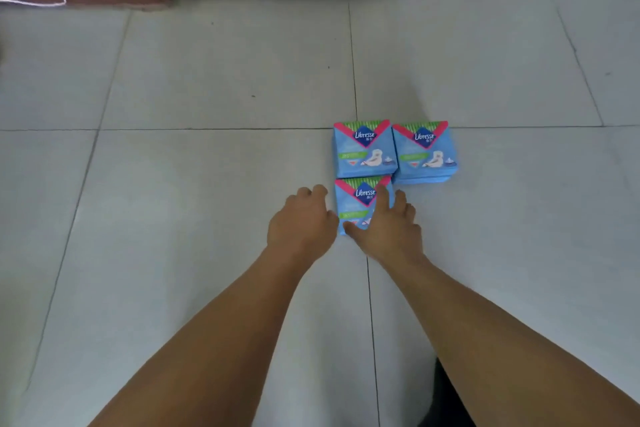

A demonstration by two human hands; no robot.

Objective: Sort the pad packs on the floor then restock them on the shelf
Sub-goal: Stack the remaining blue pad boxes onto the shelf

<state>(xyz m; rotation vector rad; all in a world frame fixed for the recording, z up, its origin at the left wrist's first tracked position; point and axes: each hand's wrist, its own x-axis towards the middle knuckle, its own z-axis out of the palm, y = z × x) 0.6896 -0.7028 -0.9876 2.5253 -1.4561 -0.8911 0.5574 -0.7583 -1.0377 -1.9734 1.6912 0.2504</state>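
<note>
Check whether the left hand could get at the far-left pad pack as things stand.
Probably yes: the left hand sits beside the near pack, and bare floor lies between it and the far-left pack.

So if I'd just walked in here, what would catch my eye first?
Probably the three bright blue pad packs on the pale tiled floor: two side by side, the far left pack and the far right pack, with the near pack just in front. Next, the two bare hands reaching in: the right hand lies on the near pack, while the left hand is at its left edge.
</note>
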